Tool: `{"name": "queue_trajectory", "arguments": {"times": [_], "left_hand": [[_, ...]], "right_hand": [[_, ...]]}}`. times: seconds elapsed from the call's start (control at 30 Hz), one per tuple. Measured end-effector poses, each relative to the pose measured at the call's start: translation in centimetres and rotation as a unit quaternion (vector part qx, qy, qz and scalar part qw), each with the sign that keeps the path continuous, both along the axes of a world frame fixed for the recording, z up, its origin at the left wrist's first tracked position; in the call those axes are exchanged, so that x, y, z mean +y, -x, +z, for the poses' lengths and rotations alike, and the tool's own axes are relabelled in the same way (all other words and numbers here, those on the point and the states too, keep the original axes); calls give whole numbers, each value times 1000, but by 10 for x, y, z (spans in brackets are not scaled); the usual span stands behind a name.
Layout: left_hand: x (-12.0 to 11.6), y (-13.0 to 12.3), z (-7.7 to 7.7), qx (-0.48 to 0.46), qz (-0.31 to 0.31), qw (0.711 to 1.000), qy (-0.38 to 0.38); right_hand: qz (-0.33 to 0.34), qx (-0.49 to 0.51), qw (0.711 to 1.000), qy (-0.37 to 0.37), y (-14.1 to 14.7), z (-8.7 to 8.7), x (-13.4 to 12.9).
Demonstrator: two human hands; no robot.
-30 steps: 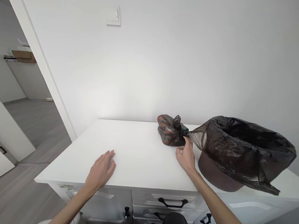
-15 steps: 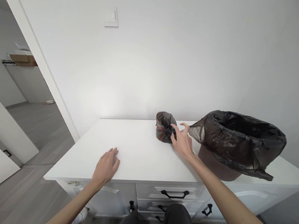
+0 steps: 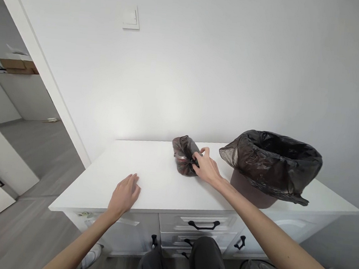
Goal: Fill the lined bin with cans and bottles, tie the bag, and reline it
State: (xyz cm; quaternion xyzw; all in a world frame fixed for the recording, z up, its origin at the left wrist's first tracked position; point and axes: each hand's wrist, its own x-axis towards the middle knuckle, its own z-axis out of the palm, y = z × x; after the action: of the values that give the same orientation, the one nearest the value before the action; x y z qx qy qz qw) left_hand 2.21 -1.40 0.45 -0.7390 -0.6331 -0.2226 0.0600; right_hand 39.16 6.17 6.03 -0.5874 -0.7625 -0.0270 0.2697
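small bag (image 3: 182, 156): is showing thin, crinkled plastic | bin liner (image 3: 259, 164): is showing glossy, wrinkled plastic | bin (image 3: 256, 196): is looking smooth, matt | counter (image 3: 154, 187): is looking smooth, satiny

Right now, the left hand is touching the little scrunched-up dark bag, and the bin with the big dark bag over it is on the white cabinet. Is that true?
Not quite: the head view shows the right hand touching the little scrunched-up dark bag, not the left. The bin with the big dark bag over it is on the white cabinet.
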Motion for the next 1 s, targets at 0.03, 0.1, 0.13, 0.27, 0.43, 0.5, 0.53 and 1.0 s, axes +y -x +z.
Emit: {"name": "queue_trajectory", "arguments": {"times": [0.03,0.1,0.13,0.27,0.43,0.5,0.53,1.0], "left_hand": [[-1,-3,2,5,-9,1000,-14],[-8,-15,12,14,-39,997,-58],[-13,-26,19,17,-57,994,-88],[-34,-82,51,36,-125,971,-200],[-37,-124,67,86,-163,959,-217],[-33,-127,66,95,-183,956,-207],[-31,-126,66,97,-192,955,-203],[-43,-117,78,-22,-154,964,-214]], "right_hand": [[14,4,1000,-1,2,0,-8],[43,7,999,0,8,2,-25],[60,5,998,2,11,5,-35],[124,-31,992,-9,22,20,-72],[147,-111,983,-6,27,41,-108],[146,-122,982,-2,27,47,-119],[143,-123,982,1,26,49,-123],[64,-126,988,-64,3,46,-131]]}}
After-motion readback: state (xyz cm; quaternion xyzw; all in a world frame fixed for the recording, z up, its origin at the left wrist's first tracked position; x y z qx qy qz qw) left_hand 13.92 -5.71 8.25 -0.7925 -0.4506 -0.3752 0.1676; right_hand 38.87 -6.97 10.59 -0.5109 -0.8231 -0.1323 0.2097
